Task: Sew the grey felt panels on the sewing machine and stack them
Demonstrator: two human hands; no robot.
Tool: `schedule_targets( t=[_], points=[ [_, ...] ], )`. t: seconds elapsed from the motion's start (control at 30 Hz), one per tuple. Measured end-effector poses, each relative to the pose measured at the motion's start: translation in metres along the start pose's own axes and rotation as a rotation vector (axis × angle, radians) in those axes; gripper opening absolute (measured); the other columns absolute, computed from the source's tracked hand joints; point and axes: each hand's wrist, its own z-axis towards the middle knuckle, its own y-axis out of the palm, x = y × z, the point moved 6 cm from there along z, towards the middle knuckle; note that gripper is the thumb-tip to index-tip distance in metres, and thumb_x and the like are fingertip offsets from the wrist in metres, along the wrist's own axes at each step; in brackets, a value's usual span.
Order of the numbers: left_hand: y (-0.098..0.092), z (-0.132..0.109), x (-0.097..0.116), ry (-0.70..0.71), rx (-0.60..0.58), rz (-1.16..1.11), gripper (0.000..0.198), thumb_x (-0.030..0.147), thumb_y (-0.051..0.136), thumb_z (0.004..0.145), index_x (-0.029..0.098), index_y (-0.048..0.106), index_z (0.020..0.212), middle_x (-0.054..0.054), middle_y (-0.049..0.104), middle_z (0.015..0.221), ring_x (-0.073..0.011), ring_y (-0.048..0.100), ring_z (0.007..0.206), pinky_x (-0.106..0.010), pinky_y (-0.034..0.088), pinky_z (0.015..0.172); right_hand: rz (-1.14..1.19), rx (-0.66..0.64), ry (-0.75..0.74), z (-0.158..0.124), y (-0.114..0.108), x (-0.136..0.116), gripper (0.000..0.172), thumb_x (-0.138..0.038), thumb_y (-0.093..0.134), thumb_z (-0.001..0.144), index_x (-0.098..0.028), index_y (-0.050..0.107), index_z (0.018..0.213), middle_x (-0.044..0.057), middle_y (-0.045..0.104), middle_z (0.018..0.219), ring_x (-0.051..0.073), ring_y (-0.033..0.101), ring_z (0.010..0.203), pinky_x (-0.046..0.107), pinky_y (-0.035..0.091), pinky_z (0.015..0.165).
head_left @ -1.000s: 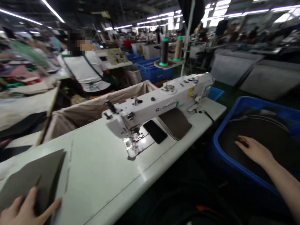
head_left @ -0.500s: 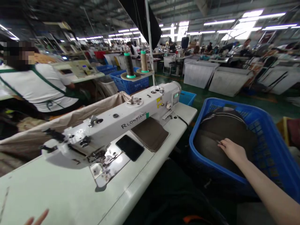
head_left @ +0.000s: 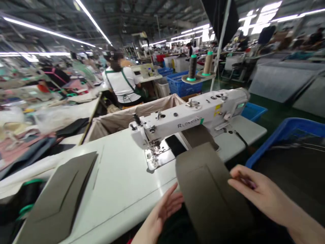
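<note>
A dark olive-brown fabric panel (head_left: 208, 189) with stitched lines hangs in front of the table edge. Its right edge is pinched by my right hand (head_left: 259, 193), which also has a small, partly hidden item tucked in the palm. My left hand (head_left: 165, 210) is beside the panel's left edge, fingers apart and palm toward the cloth; whether it touches is unclear. Behind the panel stands a white sewing machine (head_left: 188, 118) on the pale table (head_left: 119, 183). A black phone (head_left: 175, 145) and folded brown cloth pieces (head_left: 200, 137) lie under its arm.
More olive panels (head_left: 61, 196) are stacked at the table's left, near dark thread cones (head_left: 33, 189). At the right, a blue basket (head_left: 286, 132) holds dark cloth. A beige cloth bin (head_left: 152, 108) borders the table's back. Another person (head_left: 123, 83) sits beyond it.
The view has swung left. My right hand has brought a fabric panel from the blue basket to the table's front edge, and my left hand has come up beside it.
</note>
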Motion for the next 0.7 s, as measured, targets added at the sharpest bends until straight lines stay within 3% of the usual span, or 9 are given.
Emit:
schedule_targets(
  t=[0.07,0.13,0.2,0.23,0.27,0.33,0.43,0.57,0.7],
  points=[
    [-0.022,-0.01,0.003,0.056,0.194,-0.089,0.089,0.082,0.03,0.079,0.024,0.034,0.147,-0.013,0.046,0.144,-0.0367,0.042,0.132,-0.055,0.034,0.108,0.174,-0.179,-0.014,0.019,0.072,-0.017,0.02,-0.041,0.054,0.089,-0.022,0.056,0.084,-0.003,0.059,0.074,0.012,0.058,0.068,0.02,0.047,0.063],
    [-0.058,-0.027,0.009,0.105,0.538,0.013,0.08,0.076,0.026,0.086,0.027,0.026,0.15,-0.011,0.041,0.147,-0.034,0.039,0.135,-0.054,0.033,0.11,0.207,-0.233,-0.047,0.035,0.136,-0.029,0.021,-0.04,0.049,0.093,-0.021,0.054,0.086,-0.002,0.061,0.078,0.013,0.06,0.072,0.021,0.046,0.064],
    [-0.091,-0.05,0.023,0.161,0.944,0.371,0.08,0.065,0.045,0.088,0.029,0.014,0.152,-0.011,0.028,0.154,-0.0327,0.03,0.14,-0.053,0.027,0.113,0.046,-0.318,-0.127,0.048,0.191,-0.039,0.021,-0.037,0.046,0.094,-0.02,0.054,0.085,-0.002,0.062,0.074,0.013,0.061,0.07,0.021,0.044,0.061],
    [-0.097,-0.056,0.031,0.171,1.054,0.635,0.083,0.057,0.054,0.087,0.029,0.011,0.153,-0.01,0.021,0.157,-0.0324,0.024,0.142,-0.053,0.023,0.115,-0.105,-0.338,-0.183,0.053,0.212,-0.043,0.02,-0.036,0.047,0.094,-0.02,0.054,0.084,-0.001,0.063,0.073,0.014,0.062,0.069,0.021,0.043,0.06],
    [-0.098,-0.057,0.037,0.17,1.063,0.909,0.085,0.051,0.059,0.087,0.029,0.01,0.153,-0.009,0.016,0.158,-0.032,0.019,0.144,-0.052,0.02,0.116,-0.229,-0.346,-0.233,0.059,0.228,-0.047,0.018,-0.034,0.049,0.093,-0.02,0.056,0.085,0.0,0.065,0.076,0.015,0.063,0.07,0.022,0.043,0.06],
    [-0.09,-0.044,0.033,0.137,0.832,1.362,0.077,0.045,0.057,0.089,0.028,0.015,0.152,-0.008,0.018,0.158,-0.0308,0.018,0.144,-0.052,0.02,0.116,-0.389,-0.335,-0.301,0.072,0.248,-0.054,0.013,-0.031,0.051,0.092,-0.02,0.059,0.092,0.004,0.068,0.089,0.017,0.065,0.075,0.025,0.043,0.062],
    [-0.083,-0.027,0.014,0.065,0.437,1.661,0.064,0.046,0.046,0.095,0.029,0.02,0.151,-0.006,0.028,0.155,-0.0282,0.024,0.143,-0.05,0.024,0.115,-0.426,-0.326,-0.363,0.096,0.26,-0.06,0.029,-0.028,0.05,0.091,-0.024,0.054,0.119,0.008,0.062,0.121,0.02,0.067,0.086,0.028,0.046,0.068],
    [-0.093,-0.021,0.015,0.027,0.266,1.687,0.074,0.052,0.043,0.095,0.022,0.01,0.153,-0.009,0.021,0.157,-0.0257,0.02,0.144,-0.046,0.02,0.118,-0.546,-0.348,-0.517,0.124,0.268,-0.06,0.054,-0.023,0.046,0.09,-0.031,0.036,0.142,0.005,0.044,0.147,0.021,0.066,0.096,0.031,0.051,0.072],
    [-0.101,-0.017,0.025,0.045,0.161,1.626,0.064,0.041,0.036,0.099,0.022,0.007,0.153,-0.007,0.017,0.158,-0.0219,0.017,0.145,-0.041,0.019,0.119,-0.601,-0.365,-0.575,0.134,0.269,-0.048,0.055,-0.021,0.045,0.088,-0.03,0.039,0.142,0.002,0.044,0.147,0.02,0.067,0.095,0.032,0.054,0.071]
  ],
)
